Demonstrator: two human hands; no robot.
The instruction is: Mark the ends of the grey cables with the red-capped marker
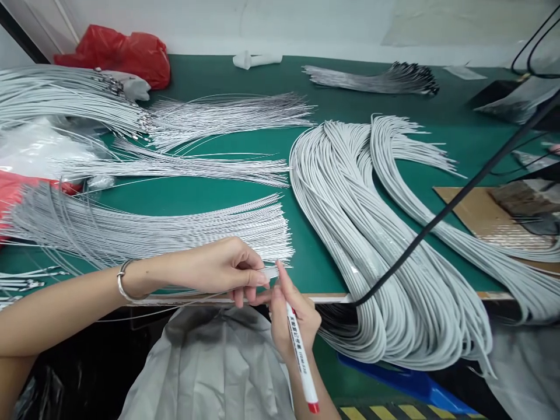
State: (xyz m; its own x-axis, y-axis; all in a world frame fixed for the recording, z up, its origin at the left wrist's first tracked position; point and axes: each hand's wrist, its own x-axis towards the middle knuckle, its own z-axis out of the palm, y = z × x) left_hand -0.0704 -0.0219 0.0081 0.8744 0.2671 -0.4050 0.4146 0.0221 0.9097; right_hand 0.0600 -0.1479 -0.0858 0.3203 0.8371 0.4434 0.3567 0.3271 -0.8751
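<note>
Right fingers (pixel 292 293) hold 1 white marker (pixel 301 356) near left fingers (pixel 250 278).

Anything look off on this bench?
No obvious spill or damage. The large grey cable bundle sags over the front edge of the green table, and a black cord cuts diagonally across it in this view; looks untidy, possibly a snag risk.

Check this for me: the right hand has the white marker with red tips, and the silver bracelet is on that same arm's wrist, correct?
Not quite: the silver bracelet is on the left wrist, as the head view shows. The right hand does have the white marker with red tips.
</note>
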